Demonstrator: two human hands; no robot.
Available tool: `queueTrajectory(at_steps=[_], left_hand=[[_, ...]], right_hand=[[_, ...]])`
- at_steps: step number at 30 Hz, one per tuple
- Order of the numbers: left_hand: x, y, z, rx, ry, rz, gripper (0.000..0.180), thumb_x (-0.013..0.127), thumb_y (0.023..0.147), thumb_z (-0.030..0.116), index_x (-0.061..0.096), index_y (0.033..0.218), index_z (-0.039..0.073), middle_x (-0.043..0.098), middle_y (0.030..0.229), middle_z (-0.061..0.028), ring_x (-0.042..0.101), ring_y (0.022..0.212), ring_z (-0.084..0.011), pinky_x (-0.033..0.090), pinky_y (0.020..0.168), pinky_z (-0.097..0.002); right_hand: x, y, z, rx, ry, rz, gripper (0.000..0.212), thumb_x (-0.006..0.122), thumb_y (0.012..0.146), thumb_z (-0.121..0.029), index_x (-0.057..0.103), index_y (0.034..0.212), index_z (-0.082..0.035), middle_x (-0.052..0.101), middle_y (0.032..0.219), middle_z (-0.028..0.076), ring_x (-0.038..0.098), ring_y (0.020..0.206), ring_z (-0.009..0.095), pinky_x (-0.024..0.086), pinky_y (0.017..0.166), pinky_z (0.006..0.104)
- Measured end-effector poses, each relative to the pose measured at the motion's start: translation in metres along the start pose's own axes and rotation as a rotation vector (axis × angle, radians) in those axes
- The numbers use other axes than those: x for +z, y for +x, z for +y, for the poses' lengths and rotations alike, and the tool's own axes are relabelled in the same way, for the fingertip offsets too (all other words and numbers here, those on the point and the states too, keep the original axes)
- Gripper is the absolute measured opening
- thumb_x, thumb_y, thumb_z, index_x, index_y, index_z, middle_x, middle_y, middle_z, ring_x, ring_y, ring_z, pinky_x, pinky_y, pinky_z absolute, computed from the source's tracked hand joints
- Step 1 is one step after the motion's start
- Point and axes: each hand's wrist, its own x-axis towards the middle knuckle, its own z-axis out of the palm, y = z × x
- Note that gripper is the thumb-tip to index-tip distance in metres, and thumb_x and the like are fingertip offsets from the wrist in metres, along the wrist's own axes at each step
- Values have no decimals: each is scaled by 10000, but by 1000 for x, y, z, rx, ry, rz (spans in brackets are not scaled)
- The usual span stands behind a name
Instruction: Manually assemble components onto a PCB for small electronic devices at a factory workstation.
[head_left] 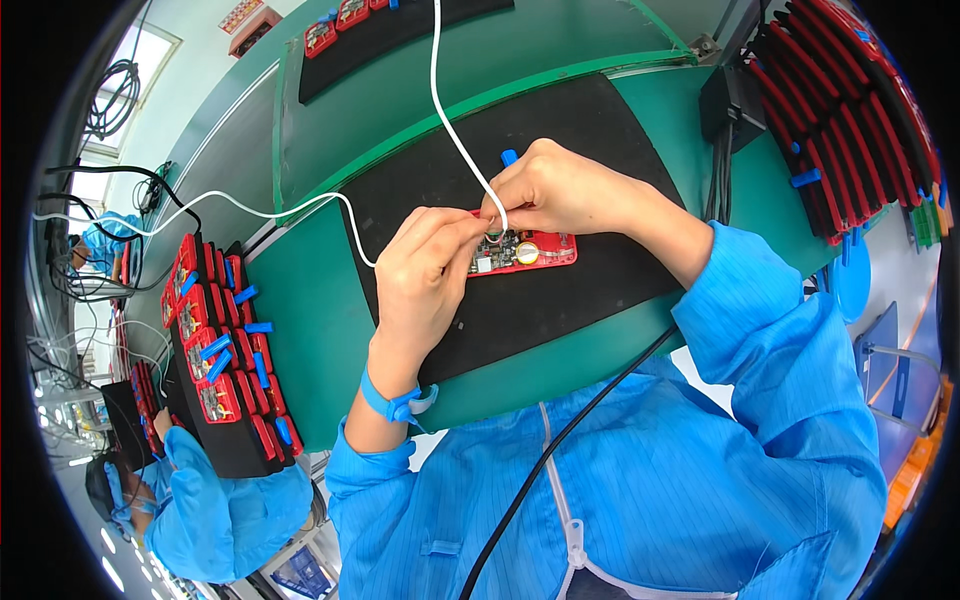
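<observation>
A red casing (566, 250) holding a green-grey circuit board (497, 256) lies on a black mat in front of me. A round, gold-coloured part (527, 253) sits on the board. My left hand (425, 265), a blue strap around its wrist, is closed in a pinch at the board's upper left; what its fingertips hold is too small to make out. My right hand (560, 192) meets it there, thumb and fingers pinched at the end of a white cable (447, 110) coming down from above. Thin wires show below the fingertips. A blue piece (509, 157) pokes out behind my right hand.
The black mat (560, 320) covers part of the green table (310, 350). At left stand stacked red casings (215, 350) with blue pieces; more red-edged black trays (830, 130) are racked at right. A black cable (570, 430) crosses my front. A co-worker's blue sleeve (215, 500) shows lower left.
</observation>
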Motion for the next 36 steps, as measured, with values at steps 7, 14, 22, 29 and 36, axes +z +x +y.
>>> queueTrajectory(at_steps=[7,14,22,29,36], left_hand=[[-4,10,-6,4,18,18,173,693,735,-88,686,868,21,666,846,-101,647,743,-214,524,631,-286],[-1,1,-4,96,11,22,162,679,724,-66,671,863,17,652,838,-125,632,749,-281,527,649,-356],[-3,-7,6,25,-6,4,184,701,739,-55,682,906,20,676,881,-93,648,779,-237,532,667,-311],[-2,-1,2,22,-27,9,169,701,746,-52,682,900,14,675,878,-88,648,779,-234,533,667,-309],[0,-2,2,27,-17,14,166,708,740,-47,678,892,11,674,880,-92,648,779,-234,531,663,-309]], right_hand=[[-9,14,-1,-27,57,35,79,664,749,-56,669,766,22,629,684,170,629,648,337,498,582,390],[-3,0,-2,-94,-6,6,145,646,821,-140,637,734,-25,612,683,158,599,611,310,484,574,398],[-2,-3,-13,16,8,-79,111,638,785,-71,688,861,-6,659,771,157,638,683,338,513,619,395],[-7,2,-7,-20,-14,-66,144,650,793,-87,692,899,2,662,764,160,646,698,338,518,625,390],[-7,0,-9,-8,-16,-69,147,649,798,-93,699,904,-5,666,776,160,648,703,333,521,633,387]])
